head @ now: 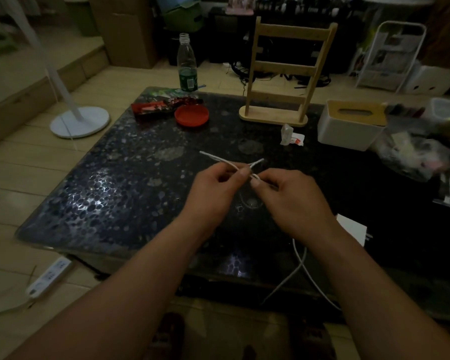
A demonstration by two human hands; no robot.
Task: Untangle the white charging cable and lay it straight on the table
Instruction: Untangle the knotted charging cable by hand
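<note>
The white charging cable (218, 159) is held above the middle of the dark patterned table (109, 188). My left hand (216, 188) and my right hand (294, 196) both pinch it close together, thumbs nearly touching. Two short cable strands cross and stick out beyond my fingers toward the far side. Lower down, more of the cable hangs under my right forearm, crossing over itself and dropping past the table's near edge. A white flat object (352, 227) lies by my right wrist, partly hidden.
At the back of the table stand a wooden rack (278, 100), a red lid (191, 115), a red wrapper (153, 108), a plastic bottle (187, 66) and a white tissue box (351, 128). Plastic bags (421, 149) crowd the right side. A power strip (48, 278) lies on the floor at left.
</note>
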